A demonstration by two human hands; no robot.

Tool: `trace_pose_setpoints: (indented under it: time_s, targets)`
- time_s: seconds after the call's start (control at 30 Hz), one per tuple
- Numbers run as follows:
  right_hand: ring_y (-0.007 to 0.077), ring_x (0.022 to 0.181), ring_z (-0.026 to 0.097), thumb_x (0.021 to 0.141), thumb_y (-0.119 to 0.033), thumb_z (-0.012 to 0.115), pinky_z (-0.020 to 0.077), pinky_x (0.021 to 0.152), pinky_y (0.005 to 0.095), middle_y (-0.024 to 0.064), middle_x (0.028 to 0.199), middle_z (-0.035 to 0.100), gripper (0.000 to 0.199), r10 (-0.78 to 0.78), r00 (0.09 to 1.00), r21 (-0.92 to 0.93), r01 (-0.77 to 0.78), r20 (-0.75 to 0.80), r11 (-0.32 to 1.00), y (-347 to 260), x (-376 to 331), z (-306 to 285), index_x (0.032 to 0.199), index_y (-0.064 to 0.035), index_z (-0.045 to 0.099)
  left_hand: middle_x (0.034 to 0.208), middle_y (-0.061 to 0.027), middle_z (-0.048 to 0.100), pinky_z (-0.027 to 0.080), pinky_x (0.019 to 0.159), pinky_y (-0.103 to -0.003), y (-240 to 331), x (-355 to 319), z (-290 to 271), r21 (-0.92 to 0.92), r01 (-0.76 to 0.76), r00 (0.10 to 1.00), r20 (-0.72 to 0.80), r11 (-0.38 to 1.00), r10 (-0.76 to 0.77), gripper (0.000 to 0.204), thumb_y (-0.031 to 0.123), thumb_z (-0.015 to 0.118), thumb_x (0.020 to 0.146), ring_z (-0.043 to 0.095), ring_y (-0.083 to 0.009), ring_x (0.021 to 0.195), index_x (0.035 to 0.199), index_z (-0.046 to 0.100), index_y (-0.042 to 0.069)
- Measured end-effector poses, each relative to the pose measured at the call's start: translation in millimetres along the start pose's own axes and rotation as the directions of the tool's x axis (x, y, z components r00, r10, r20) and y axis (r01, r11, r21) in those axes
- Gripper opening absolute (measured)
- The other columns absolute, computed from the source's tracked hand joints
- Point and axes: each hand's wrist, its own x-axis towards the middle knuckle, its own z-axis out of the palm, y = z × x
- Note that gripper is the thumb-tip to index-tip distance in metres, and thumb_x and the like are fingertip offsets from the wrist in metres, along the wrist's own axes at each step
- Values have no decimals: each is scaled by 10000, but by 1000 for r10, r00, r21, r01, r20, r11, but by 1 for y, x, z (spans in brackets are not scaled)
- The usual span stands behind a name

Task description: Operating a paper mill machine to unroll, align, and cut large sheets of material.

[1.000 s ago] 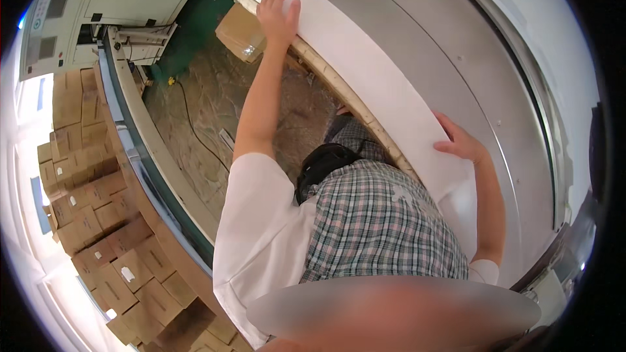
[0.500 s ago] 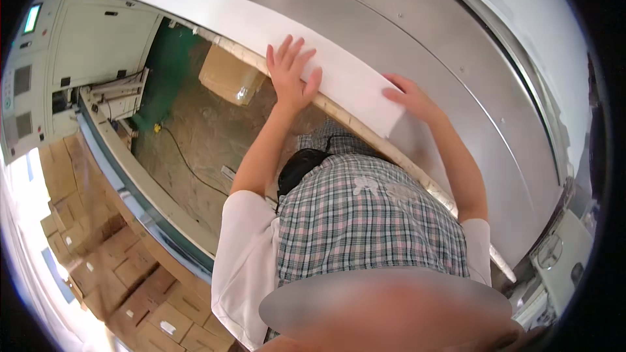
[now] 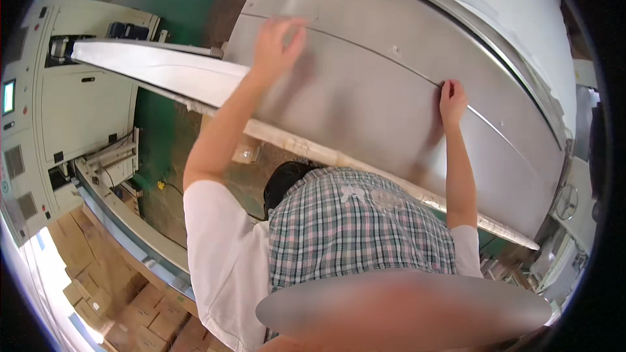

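A broad grey metal table lies in front of me. Above its left part hovers my left hand, slightly blurred, thumb and fingers apart with nothing between them. My right hand is curled closed near the long seam of the table, farther right. Nothing shows in it; whether it touches the metal I cannot tell. A long white sheet lies along a narrow bed to the left. Its far end is at an opening in the beige machine, and my left forearm is just by its near end.
The beige machine with a small lit screen stands at the left. Stacked cardboard boxes fill the lower left, beyond a long rail. White material lies along the table's far edge. A worn pale strip edges the table near me.
The white sheet has gone from under my hands and now lies farther left. My left hand has lifted off it and my right hand has moved right and curled. The view has shifted.
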Motion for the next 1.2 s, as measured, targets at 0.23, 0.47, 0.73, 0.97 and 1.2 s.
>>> trace_pose_setpoints:
  time_s: [0.23,0.47,0.73,0.97,1.2]
  targets:
    - [298,697,551,838,-177,508,440,603,385,109,783,572,122,50,999,-32,-50,-8,998,-10,5,-1,862,-63,543,866,-40,631,469,680,-238,-125,180,86,-395,527,850,217,753,-481,293,267,570,817,591,-128,774,997,593,36]
    - [289,647,540,841,-159,511,432,570,353,114,762,562,116,97,995,-116,-94,16,989,-8,0,-5,850,-45,533,760,-113,590,516,655,-305,-143,269,179,-694,710,485,357,121,-798,416,361,587,808,584,-202,719,955,552,-27]
    - [273,578,519,815,-107,530,415,504,346,99,711,537,74,-2,1000,-112,1,-10,994,-15,6,6,807,-36,512,864,-111,565,518,670,-319,-224,271,223,-864,498,656,317,78,-685,426,224,661,768,580,-217,705,1059,484,-33]
    - [281,586,522,815,-107,528,420,526,361,102,718,543,63,51,999,-159,-50,-1,986,-4,6,-5,821,-46,510,1063,-109,545,403,909,-407,-162,230,205,-980,163,881,196,-113,-431,305,229,499,850,517,-223,1007,1055,494,4]
    - [284,587,526,809,-98,528,421,524,361,103,711,539,55,-2,1000,-143,-1,-25,990,-15,10,4,814,-48,505,1029,-135,535,375,929,-421,-200,243,189,-974,35,704,182,-223,-686,362,138,545,787,502,-247,1007,1087,448,-39]
